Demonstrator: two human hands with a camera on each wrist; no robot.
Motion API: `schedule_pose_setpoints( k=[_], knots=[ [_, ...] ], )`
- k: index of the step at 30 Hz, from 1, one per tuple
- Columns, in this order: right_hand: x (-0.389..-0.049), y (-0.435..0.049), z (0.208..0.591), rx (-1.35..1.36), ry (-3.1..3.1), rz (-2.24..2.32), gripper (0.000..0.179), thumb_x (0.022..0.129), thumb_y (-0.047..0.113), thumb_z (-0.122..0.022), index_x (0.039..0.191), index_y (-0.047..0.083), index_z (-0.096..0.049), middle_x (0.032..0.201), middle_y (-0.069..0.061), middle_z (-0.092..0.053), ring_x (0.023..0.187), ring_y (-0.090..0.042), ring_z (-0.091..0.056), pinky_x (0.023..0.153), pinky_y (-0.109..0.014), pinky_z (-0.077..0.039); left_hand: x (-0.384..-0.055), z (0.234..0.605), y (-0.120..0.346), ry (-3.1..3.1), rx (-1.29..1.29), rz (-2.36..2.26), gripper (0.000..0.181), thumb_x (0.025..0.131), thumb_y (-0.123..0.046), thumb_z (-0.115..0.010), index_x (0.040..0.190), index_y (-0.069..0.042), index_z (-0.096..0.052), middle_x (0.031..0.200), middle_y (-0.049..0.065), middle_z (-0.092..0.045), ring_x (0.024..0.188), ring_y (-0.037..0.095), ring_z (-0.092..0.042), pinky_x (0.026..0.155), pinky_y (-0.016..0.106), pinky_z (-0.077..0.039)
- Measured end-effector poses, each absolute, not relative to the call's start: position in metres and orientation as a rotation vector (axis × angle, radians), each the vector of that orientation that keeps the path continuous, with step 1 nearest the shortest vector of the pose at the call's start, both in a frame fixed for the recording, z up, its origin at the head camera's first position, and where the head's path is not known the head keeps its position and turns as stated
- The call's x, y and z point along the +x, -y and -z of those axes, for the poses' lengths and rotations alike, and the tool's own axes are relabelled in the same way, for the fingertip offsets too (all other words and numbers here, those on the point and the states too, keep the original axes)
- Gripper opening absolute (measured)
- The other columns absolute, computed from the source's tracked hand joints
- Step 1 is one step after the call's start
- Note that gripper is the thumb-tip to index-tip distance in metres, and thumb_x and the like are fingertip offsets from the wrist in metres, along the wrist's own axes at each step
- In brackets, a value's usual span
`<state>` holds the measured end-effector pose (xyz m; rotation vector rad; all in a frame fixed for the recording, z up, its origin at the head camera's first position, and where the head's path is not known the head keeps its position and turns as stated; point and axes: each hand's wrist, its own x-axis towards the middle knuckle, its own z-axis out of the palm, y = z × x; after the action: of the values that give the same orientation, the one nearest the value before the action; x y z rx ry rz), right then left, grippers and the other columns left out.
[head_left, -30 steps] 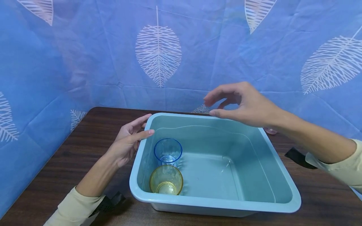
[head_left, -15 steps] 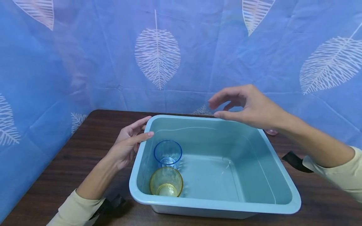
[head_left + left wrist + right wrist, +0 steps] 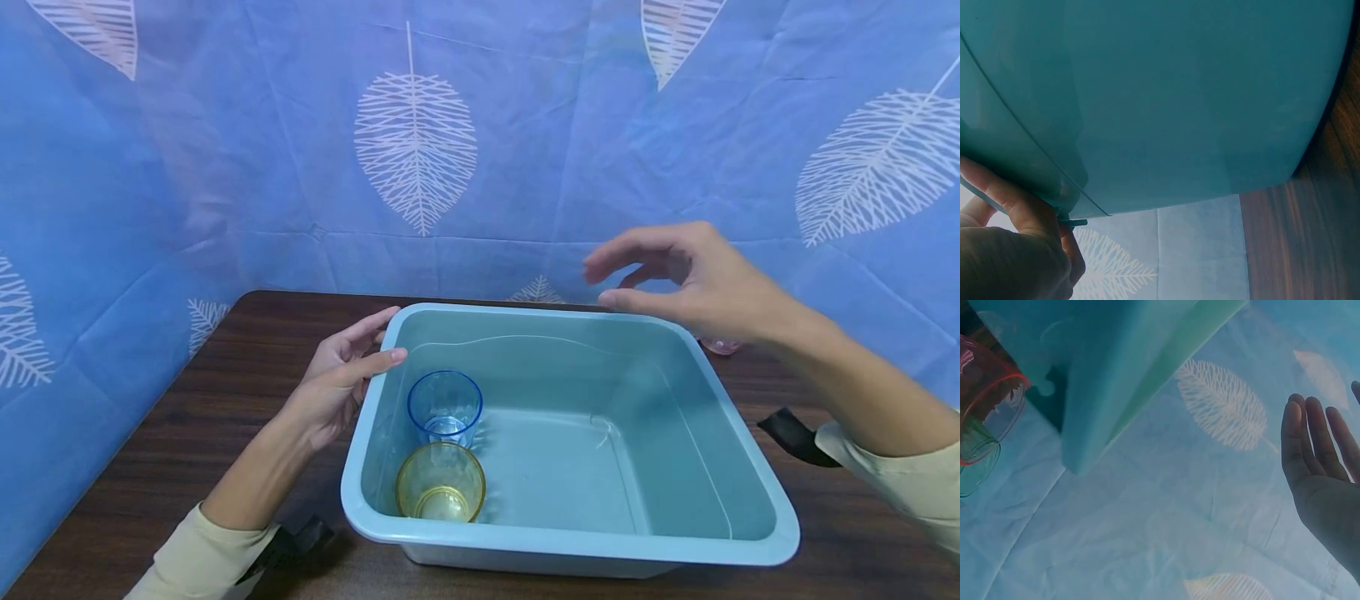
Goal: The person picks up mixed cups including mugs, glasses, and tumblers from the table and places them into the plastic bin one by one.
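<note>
My left hand (image 3: 333, 387) grips the left rim of a light blue plastic basin (image 3: 570, 540), thumb over the rim, fingers outside. The left wrist view shows that hand (image 3: 1016, 244) at the edge of the basin's wall (image 3: 1179, 112). Inside, along the left wall, stand a clear blue glass (image 3: 446, 408) and a clear yellow glass (image 3: 441, 483), the yellow one nearer me. Over the far right rim hovers my right hand (image 3: 675, 275), holding nothing, fingers loosely bent and thumb apart. The right wrist view shows its fingers (image 3: 1319, 437) apart from the basin.
Outside the basin's right side, the right wrist view shows a red-rimmed glass (image 3: 988, 387) and a green glass (image 3: 979, 469). Only a pink bit of glass (image 3: 722, 347) shows from above. The dark wooden table (image 3: 202, 400) meets a blue leaf-patterned cloth (image 3: 510, 150) behind.
My right hand has moved to the right above the basin's far rim, keeping its loosely bent fingers. The left hand, basin and both glasses inside have stayed in place.
</note>
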<state>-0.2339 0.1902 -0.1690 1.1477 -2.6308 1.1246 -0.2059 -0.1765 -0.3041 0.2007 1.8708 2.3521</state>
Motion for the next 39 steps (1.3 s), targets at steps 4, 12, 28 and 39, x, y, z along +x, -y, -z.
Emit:
schedule_pose_setpoints(
  k=[4, 12, 28, 39],
  knots=[
    [-0.232, -0.2, 0.171, 1.066, 2.64, -1.193, 0.03, 0.096, 0.004, -0.073, 0.125, 0.012, -0.072, 0.119, -0.001, -0.073, 0.084, -0.015, -0.071, 0.032, -0.03, -0.043, -0.205, 0.304, 0.177, -1.87, 0.208, -2.356, 0.064, 0.098, 0.0, -0.064, 0.157, -0.004, -0.04, 0.113, 0.01, -0.057, 0.082, 0.012, -0.075, 0.074, 0.032, -0.065],
    [-0.238, -0.214, 0.181, 1.06, 2.548, -1.263, 0.036, 0.095, -0.004, -0.071, 0.129, 0.007, -0.07, 0.119, -0.001, -0.073, 0.074, -0.011, -0.068, 0.03, -0.027, -0.04, -0.204, 0.303, 0.177, -1.873, 0.198, -2.357, 0.064, 0.099, 0.001, -0.064, 0.158, -0.004, -0.04, 0.115, 0.011, -0.056, 0.077, 0.011, -0.074, 0.07, 0.029, -0.065],
    [-0.242, -0.237, 0.203, 0.895, 2.249, -1.757, 0.029, 0.094, -0.012, -0.067, 0.123, -0.009, -0.066, 0.111, -0.01, -0.075, 0.05, -0.015, -0.057, 0.025, -0.038, -0.031, -0.203, 0.304, 0.177, -1.858, 0.191, -2.354, 0.066, 0.099, 0.001, -0.064, 0.159, -0.004, -0.038, 0.115, 0.011, -0.056, 0.075, 0.01, -0.074, 0.07, 0.029, -0.065],
    [-0.253, -0.242, 0.225, 1.022, 2.044, -1.799, 0.032, 0.089, -0.023, -0.063, 0.12, -0.018, -0.064, 0.11, -0.013, -0.076, 0.073, -0.015, -0.069, 0.034, -0.026, -0.033, -0.204, 0.305, 0.177, -1.856, 0.188, -2.363, 0.066, 0.099, 0.0, -0.064, 0.159, -0.004, -0.038, 0.119, 0.011, -0.056, 0.089, 0.013, -0.076, 0.077, 0.032, -0.065]
  ],
)
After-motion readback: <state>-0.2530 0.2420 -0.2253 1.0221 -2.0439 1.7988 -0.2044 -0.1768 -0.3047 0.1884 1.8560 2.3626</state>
